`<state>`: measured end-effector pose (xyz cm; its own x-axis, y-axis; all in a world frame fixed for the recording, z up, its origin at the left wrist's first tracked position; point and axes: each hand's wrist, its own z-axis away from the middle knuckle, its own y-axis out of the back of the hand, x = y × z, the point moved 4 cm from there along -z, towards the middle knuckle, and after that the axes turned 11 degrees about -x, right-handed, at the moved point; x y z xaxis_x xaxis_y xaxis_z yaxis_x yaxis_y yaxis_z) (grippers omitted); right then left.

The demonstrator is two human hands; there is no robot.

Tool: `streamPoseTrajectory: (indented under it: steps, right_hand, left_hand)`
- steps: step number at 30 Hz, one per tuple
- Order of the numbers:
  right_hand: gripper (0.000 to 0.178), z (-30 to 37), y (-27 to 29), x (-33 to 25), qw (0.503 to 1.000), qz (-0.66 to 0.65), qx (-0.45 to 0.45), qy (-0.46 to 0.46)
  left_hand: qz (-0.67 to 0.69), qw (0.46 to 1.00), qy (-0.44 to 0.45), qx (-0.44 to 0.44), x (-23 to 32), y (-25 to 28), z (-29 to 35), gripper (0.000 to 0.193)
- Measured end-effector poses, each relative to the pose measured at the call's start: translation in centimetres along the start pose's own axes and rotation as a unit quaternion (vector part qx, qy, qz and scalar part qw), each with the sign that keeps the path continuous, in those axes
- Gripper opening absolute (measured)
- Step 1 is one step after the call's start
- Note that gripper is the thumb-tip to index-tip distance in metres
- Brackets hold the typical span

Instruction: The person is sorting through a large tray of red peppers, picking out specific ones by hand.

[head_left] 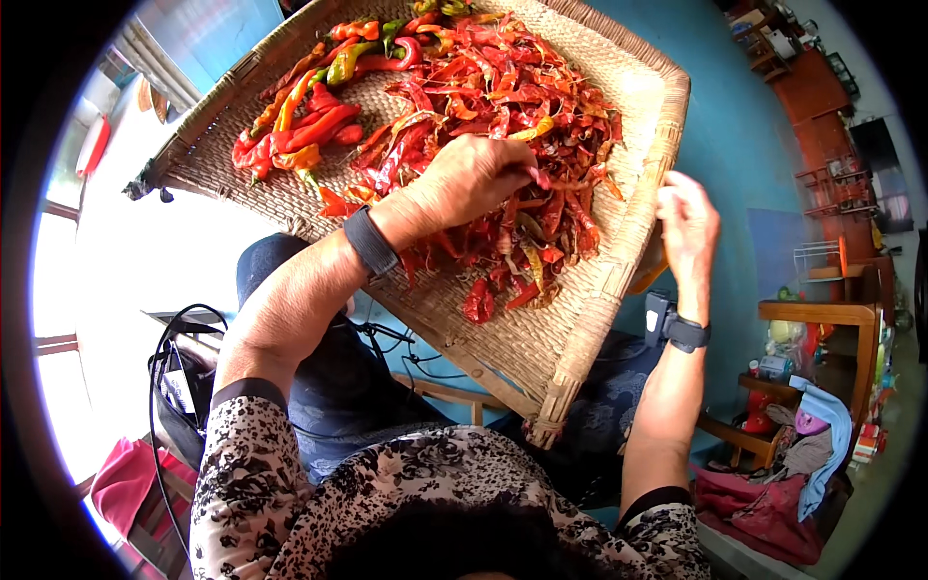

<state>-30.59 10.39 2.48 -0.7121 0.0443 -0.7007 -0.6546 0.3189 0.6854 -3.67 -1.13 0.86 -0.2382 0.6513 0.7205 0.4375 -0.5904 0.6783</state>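
Note:
A woven tray with a raised rim lies tilted across my lap. Dried red chili peppers are heaped over its middle. My left hand reaches over the heap, fingers pinched on a red dried chili pepper that shows at the fingertips. Fresher, plump red peppers form a separate pile on the tray's left, with green and orange ones above them. Just outside the right rim is my right hand, its fingers curled together; whatever they hold, if anything, is hidden.
A black bag with a cable and a pink cloth are at the left. To the right stands a wooden chair with bags and clothes, including a light blue cloth. A blue floor extends beyond the tray.

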Motion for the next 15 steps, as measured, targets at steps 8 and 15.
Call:
streamPoseTrajectory:
  steps: [8, 15]
  right_hand:
    - [0.035, 0.3, -5.8, -5.3, 0.939, 0.135, -0.316, 0.003]
    - [0.025, 0.7, -5.8, -3.9, 0.940, 0.125, -0.287, 0.134]
  left_hand:
    - [0.330, 0.943, 0.035, 0.026, -1.7, 0.0, -0.2, 0.009]
    - [0.447, 0.892, 0.046, 0.043, -1.8, -0.1, -0.5, 0.008]
